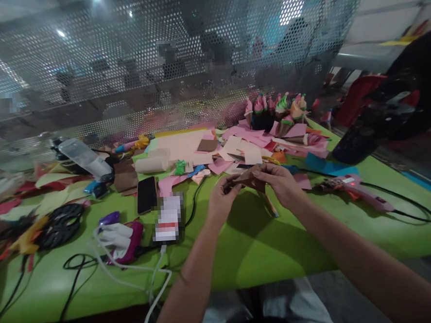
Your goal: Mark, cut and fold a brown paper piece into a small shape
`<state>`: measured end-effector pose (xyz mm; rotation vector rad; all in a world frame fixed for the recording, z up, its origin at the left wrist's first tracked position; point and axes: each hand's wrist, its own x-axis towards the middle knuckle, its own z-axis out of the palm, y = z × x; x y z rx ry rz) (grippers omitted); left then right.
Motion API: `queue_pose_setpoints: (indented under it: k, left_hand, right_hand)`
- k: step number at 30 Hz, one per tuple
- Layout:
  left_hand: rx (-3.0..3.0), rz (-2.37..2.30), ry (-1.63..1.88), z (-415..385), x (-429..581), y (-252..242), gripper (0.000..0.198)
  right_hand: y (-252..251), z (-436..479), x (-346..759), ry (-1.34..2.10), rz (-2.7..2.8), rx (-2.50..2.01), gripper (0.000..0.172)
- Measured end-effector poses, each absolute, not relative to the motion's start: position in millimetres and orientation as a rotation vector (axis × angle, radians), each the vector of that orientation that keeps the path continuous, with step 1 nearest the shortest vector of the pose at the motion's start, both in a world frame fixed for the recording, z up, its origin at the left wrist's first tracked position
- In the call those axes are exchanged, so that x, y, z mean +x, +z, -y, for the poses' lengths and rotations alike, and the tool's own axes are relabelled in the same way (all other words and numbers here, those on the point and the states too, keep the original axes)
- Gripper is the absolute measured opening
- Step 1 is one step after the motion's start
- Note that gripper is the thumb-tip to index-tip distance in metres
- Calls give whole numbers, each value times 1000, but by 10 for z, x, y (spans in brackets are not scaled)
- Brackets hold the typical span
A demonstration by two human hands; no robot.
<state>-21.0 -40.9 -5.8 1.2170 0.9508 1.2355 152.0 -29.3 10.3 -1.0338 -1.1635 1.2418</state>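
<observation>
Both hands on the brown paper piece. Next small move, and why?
Probably free the right hand and reach for the pink glue gun, with the left hand pinching the brown paper piece alone. Both hands now grip the piece above the green table, and the gun lies on the table to the right, apart from them.

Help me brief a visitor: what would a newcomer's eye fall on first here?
The bright green table stands out first, with the left hand and right hand at its centre pinching a brown paper piece. Behind them lie pink and cream paper sheets, with colourful folded paper figures at the far right. A pink glue gun lies right of the hands.
</observation>
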Motion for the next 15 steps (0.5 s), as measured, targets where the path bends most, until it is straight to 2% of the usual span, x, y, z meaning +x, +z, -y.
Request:
queue_pose_setpoints:
  k: [10, 15]
  left_hand:
    - [1412, -1192, 1254, 395, -249, -65, 11]
    - [1386, -1286, 1292, 405, -258, -35, 5]
  right_hand:
    - [63, 288, 1539, 1347, 1205, -1029, 26]
    - [52, 296, 1530, 1292, 1280, -1042, 31]
